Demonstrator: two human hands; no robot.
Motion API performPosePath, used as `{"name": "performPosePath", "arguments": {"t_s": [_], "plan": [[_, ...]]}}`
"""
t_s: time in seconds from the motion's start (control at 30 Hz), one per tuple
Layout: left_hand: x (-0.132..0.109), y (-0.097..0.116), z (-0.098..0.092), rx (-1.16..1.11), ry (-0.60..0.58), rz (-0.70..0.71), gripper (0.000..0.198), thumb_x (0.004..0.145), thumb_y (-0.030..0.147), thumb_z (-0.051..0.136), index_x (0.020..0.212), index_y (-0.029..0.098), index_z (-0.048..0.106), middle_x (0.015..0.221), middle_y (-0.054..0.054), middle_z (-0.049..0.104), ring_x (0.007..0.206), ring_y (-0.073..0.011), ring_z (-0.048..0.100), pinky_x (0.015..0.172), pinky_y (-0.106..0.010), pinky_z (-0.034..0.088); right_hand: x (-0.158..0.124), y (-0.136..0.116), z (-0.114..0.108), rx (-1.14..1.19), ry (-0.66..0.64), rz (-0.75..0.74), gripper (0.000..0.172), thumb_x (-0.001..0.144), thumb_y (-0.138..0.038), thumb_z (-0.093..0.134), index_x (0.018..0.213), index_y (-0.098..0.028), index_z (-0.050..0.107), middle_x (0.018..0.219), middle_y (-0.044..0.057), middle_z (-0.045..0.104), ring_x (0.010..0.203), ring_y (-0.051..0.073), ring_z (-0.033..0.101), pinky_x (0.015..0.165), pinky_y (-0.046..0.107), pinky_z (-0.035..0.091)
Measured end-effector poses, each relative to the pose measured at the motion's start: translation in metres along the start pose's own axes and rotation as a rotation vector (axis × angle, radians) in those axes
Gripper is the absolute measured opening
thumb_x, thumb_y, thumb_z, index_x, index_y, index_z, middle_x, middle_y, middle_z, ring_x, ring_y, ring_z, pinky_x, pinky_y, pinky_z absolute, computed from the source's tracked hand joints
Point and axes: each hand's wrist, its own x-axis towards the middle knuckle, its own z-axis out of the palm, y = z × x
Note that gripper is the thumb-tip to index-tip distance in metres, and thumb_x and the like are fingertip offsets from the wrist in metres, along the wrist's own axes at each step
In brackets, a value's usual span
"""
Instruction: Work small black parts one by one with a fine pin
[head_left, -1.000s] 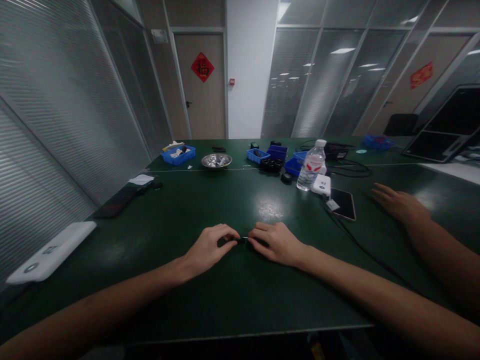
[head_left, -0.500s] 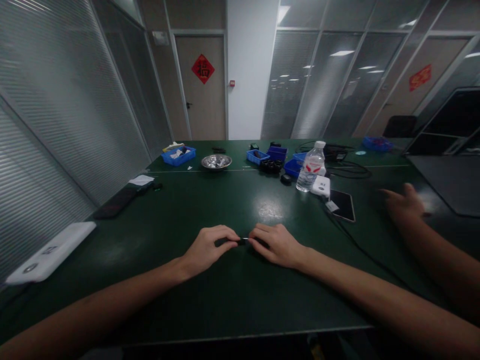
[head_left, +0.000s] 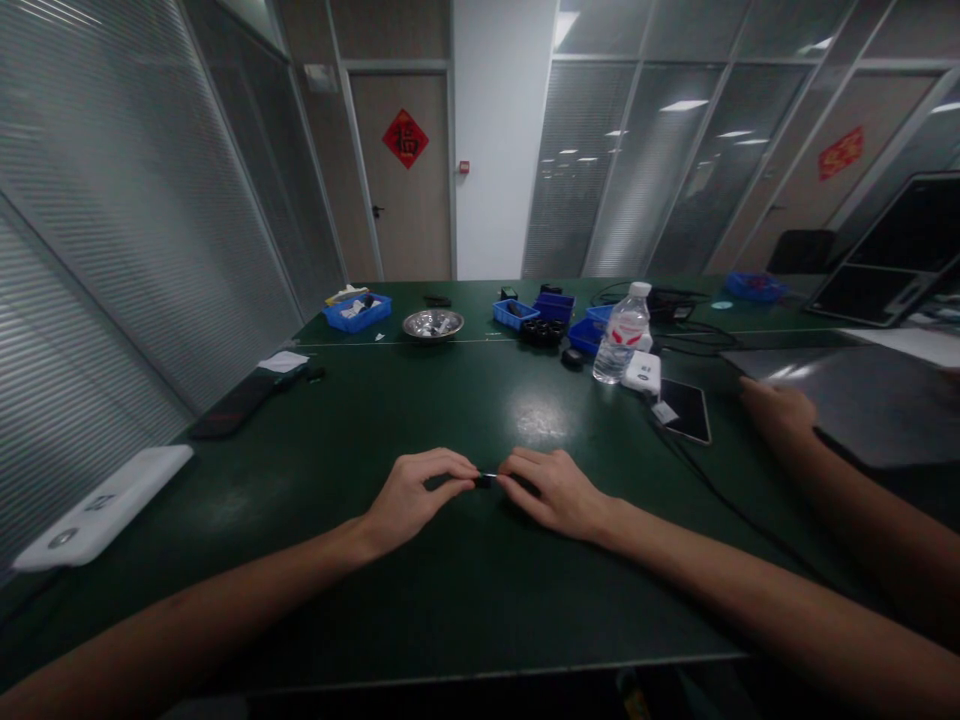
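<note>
My left hand [head_left: 421, 497] pinches a small black piece [head_left: 484, 481] between thumb and fingertips, low over the green table [head_left: 420, 610]. From its right side a thin, shiny tip reaches my right hand [head_left: 553, 492], whose thumb and fingers are closed on it. The two hands face each other near the middle of the view, with a narrow gap between their fingertips. Both forearms come in from the lower corners. What the small piece is cannot be made out.
Beyond my hands are a metal bowl [head_left: 433, 324], a blue basket [head_left: 358, 313], a water bottle [head_left: 622, 336] and a dark phone [head_left: 684, 411]. A white power bank [head_left: 105, 507] lies left. Another person's hand [head_left: 780, 408] holds a dark panel [head_left: 885, 400] at right.
At the right, the other person's hand has moved slightly left and now grips the dark panel, which has shifted over the table. My own hands have hardly moved.
</note>
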Motion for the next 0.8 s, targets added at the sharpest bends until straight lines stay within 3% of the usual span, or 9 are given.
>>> {"name": "performPosePath", "arguments": {"t_s": [0.57, 0.8], "plan": [[0.000, 0.000, 0.001, -0.014, 0.069, 0.024, 0.015, 0.096, 0.026, 0.067, 0.101, 0.021, 0.080, 0.109, -0.008, 0.075, 0.102, -0.0216, 0.071, 0.093, -0.040, 0.057, 0.002, -0.006, -0.001, 0.113, 0.019, 0.034, 0.026, 0.109, -0.033, 0.040, 0.107, -0.019, 0.061, 0.094, 0.004, 0.066, 0.073, 0.013, 0.060, 0.069, 0.026, 0.043], [-0.001, 0.006, 0.004, -0.018, 0.044, 0.063, 0.014, 0.095, 0.023, 0.068, 0.104, 0.022, 0.079, 0.110, -0.007, 0.075, 0.102, -0.0208, 0.070, 0.093, -0.038, 0.057, 0.003, -0.011, -0.003, 0.091, 0.017, -0.004, 0.025, 0.108, -0.032, 0.040, 0.107, -0.019, 0.061, 0.094, 0.004, 0.066, 0.075, 0.013, 0.060, 0.068, 0.026, 0.041]]}}
